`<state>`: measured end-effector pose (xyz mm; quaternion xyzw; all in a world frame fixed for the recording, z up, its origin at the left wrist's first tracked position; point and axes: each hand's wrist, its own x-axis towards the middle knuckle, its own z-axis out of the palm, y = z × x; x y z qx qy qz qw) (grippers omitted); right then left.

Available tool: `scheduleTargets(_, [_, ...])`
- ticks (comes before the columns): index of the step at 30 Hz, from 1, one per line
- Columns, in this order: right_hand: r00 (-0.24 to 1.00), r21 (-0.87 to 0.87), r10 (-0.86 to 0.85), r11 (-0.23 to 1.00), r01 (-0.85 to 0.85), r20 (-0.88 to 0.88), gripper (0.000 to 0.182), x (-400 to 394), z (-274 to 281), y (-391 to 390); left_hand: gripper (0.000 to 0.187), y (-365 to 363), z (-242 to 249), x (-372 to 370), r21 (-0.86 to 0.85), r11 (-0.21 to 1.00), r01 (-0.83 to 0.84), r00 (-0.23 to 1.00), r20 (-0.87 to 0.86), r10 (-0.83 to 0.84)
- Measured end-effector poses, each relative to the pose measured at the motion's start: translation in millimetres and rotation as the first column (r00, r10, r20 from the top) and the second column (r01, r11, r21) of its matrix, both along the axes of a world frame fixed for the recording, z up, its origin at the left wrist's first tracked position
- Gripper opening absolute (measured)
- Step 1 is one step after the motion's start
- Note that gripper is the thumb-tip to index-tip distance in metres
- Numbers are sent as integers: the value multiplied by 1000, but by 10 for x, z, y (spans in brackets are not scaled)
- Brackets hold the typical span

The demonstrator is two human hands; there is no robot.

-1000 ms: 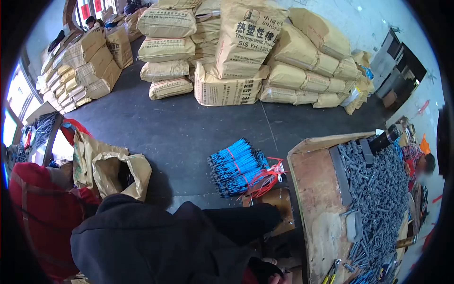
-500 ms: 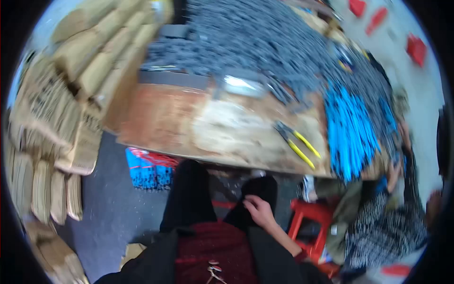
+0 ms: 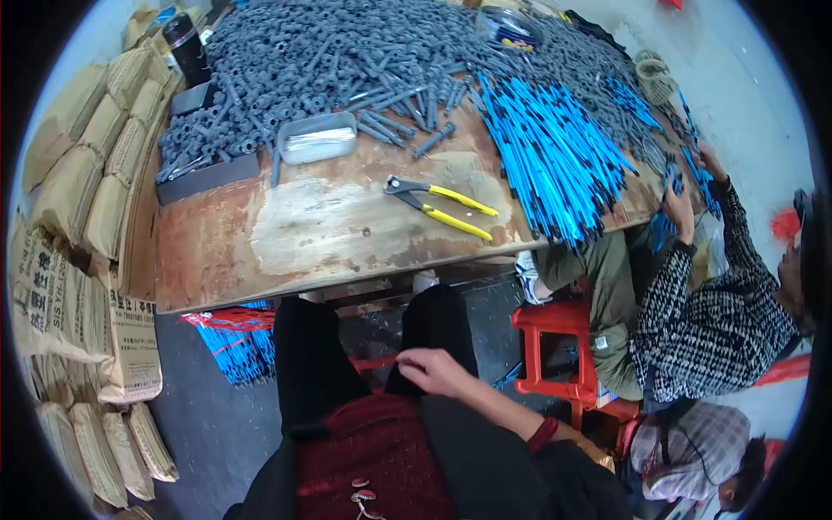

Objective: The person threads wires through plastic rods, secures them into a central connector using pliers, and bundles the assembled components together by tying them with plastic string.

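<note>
My right hand [image 3: 433,371] rests on my dark-trousered thigh, back up, with its fingers loosely curled; what lies under them is hidden. My left hand is not in view. On the wooden table [image 3: 329,225] in front of me lie pincers [image 3: 442,206] with yellow handles, their jaws to the left. Behind them a clear tray [image 3: 318,139] holds thin metal pins. A big heap of grey plastic parts [image 3: 303,61] spreads over the back of the table. Right of the pincers lies a pile of blue rods with black ends [image 3: 555,156].
Paper sacks [image 3: 78,191] are stacked at the left. A black flask [image 3: 185,48] stands at the back left. Bundled blue rods [image 3: 234,342] are below the table. To the right are a red stool [image 3: 555,347] and a co-worker [image 3: 702,321] handling blue rods; another person is lower right.
The view has shifted right and sharpened, so the table contents appear further left. More of the co-worker at the right shows. My right hand still rests on my thigh.
</note>
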<state>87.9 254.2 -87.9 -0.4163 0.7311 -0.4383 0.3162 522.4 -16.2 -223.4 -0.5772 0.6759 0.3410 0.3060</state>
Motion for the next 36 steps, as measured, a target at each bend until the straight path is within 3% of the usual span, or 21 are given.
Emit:
scheduleTargets(2, [997, -18, 13, 1000, -14, -71, 21, -162, 161, -31, 28, -29, 30, 1, 1, 999, 34, 999, 5, -34])
scheduleTargets(6, [967, -176, -151, 978, 115, -207, 18, -489, 539, -140, 28, -174, 313, -217, -50, 985, 165, 986, 3, -165])
scheduleTargets(7, [959, -213, -194, 965, 150, -205, 18, -516, 627, -178, 29, -222, 517, -428, -126, 972, 199, 978, -35, -205])
scheduleTargets(9, [940, -297, -258, 937, 187, -222, 18, -530, 814, -248, 29, -359, 987, -965, -340, 934, 109, 937, -279, -211])
scheduleTargets(10, [928, -346, -283, 919, 189, -244, 18, -524, 902, -291, 29, -406, 1264, -1321, -395, 918, -26, 855, -485, -185])
scheduleTargets(11, [906, -345, -288, 922, 175, -309, 19, -552, 955, -309, 28, -468, 1511, -1703, -351, 921, -169, 636, -752, -170])
scheduleTargets(12, [871, -399, -349, 895, 200, -346, 19, -575, 1011, -316, 28, -406, 1782, -2089, -312, 917, -250, 468, -868, -167])
scheduleTargets(13, [828, -395, -374, 895, 205, -418, 19, -628, 1098, -293, 27, -300, 2088, -2411, -303, 922, -243, 375, -905, -199])
scheduleTargets(15, [736, -420, -444, 876, 236, -512, 19, -803, 1222, -197, 27, -186, 2347, -2875, -260, 964, -49, 52, -965, -258])
scheduleTargets(17, [649, -445, -530, 839, 312, -546, 17, -969, 1336, -9, 30, -6, 2616, -3312, -536, 836, 115, -15, -843, -538])
scheduleTargets(18, [606, -447, -568, 820, 358, -557, 16, -1049, 1405, 105, 33, 121, 2792, -3498, -514, 831, 212, 14, -849, -529])
scheduleTargets(19, [583, -434, -609, 793, 428, -538, 18, -1130, 1466, 237, 42, 164, 2786, -3695, -647, 720, 250, -93, -756, -647])
scheduleTargets(22, [412, -387, -685, 700, 600, -601, 19, -1546, 1544, 694, 59, 491, 3004, -4236, -800, 498, 333, -194, -575, -795])
scheduleTargets(26, [227, -320, -675, 583, 747, -702, 30, -2386, 1557, 1232, 76, 784, 2990, -4925, -788, 439, 431, -260, -575, -776])
scheduleTargets(27, [148, -327, -585, 624, 709, -797, 35, -2675, 1505, 1362, 80, 853, 2968, -5089, -802, 412, 432, -282, -554, -783])
scheduleTargets(28, [158, -308, -554, 652, 693, -818, 41, -3021, 1418, 1490, 83, 902, 2934, -5269, -818, 388, 425, -301, -532, -791])
scheduleTargets(30, [56, -233, -436, 581, 780, -898, 55, -3457, 1380, 1579, 95, 986, 2855, -5615, -894, 251, 371, -369, -390, -844])
scheduleTargets(33, [66, -116, -389, 427, 897, -919, 68, -4005, 1270, 1628, 109, 1142, 2834, -6020, -923, 137, 360, -401, -286, -870])
scheduleTargets(36, [120, -31, -358, 389, 921, -926, 75, -4487, 974, 1762, 115, 1231, 2746, -6390, -935, 4, 356, -396, -155, -905])
